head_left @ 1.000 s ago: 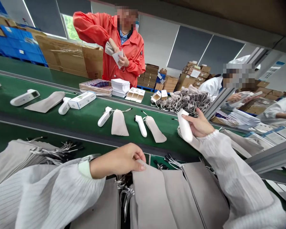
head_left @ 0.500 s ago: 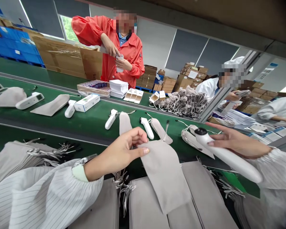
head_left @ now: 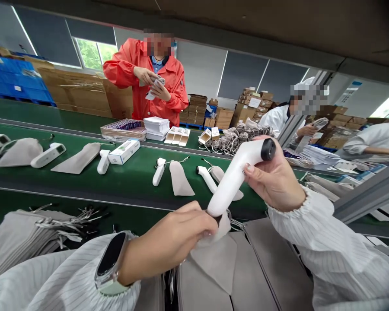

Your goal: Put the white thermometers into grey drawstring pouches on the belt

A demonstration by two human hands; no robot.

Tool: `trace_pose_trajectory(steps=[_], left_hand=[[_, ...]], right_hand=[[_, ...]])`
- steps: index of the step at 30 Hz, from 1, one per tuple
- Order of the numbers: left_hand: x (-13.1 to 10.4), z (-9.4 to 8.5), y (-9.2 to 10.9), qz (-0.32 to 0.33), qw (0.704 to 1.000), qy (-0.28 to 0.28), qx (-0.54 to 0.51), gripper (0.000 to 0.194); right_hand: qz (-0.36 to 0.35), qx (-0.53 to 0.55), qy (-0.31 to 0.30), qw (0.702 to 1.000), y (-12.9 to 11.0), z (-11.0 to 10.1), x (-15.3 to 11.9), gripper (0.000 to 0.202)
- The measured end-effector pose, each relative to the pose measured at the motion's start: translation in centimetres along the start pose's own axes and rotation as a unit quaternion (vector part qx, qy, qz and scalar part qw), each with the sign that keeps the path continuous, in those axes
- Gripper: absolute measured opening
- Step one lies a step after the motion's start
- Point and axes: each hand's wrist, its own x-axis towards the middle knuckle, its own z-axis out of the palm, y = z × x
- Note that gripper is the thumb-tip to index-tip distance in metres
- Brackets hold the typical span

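Thermo (head_left: 231, 181) now at bag (head_left: 224, 228) mouth, fingers pinched: R hand (head_left: 277, 181) thermo, L hand (head_left: 180, 229) bag.

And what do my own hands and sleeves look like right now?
Both hands are bare, with no gloves. Each sleeve is loose, white and finely striped, gathered at the cuff. On the left hand's side, a smart band with a dark, rounded oblong screen and clear-looking strap sits over a pale green inner cuff. The right hand shows no band.

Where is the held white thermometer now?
In the head view, right of center, the white thermometer is in the right hand, its lower end at the grey pouch in the left hand.
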Motion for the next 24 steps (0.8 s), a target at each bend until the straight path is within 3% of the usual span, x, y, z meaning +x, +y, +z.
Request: trace_pose_trajectory(steps=[4, 7, 11, 13, 16, 19, 21, 24], left_hand=[[0.6, 0.3, 0.7, -0.052, 0.991, 0.114, -0.051, 0.012], [1.1, 0.4, 0.8, -0.105, 0.976, 0.18, -0.058, 0.008], [1.1, -0.3, 0.7, -0.088, 0.983, 0.159, -0.025, 0.011], [1.2, -0.6, 0.9, -0.053, 0.99, 0.127, -0.011, 0.013], [1.8, -0.6, 1.7, -0.037, 0.988, 0.148, -0.004, 0.012], [2.9, -0.4, 2.9, -0.092, 0.972, 0.216, -0.035, 0.008], [3.3, -0.3, 3.5, -0.127, 0.964, 0.223, -0.071, 0.01], [3.6, 0.0, 3.7, -0.149, 0.966, 0.191, -0.093, 0.015]], right_hand=[[0.111, 0.037, -0.121, 0.986, 0.9, 0.1, 0.3, 0.028], [0.133, 0.065, -0.107, 0.983, 1.7, 0.8, 0.6, 0.023], [0.121, 0.094, 0.0, 0.988, 1.9, 1.2, 1.3, 0.022], [0.146, 0.119, 0.011, 0.982, 1.7, 1.2, 1.3, 0.022], [0.204, 0.141, -0.071, 0.966, 1.7, 1.0, 0.4, 0.022], [0.227, 0.131, -0.158, 0.952, 2.3, 0.9, -1.7, 0.023], [0.248, 0.123, -0.181, 0.944, 2.8, 1.0, -3.3, 0.028], [0.292, 0.127, -0.176, 0.931, 3.2, 1.7, -5.4, 0.041]])
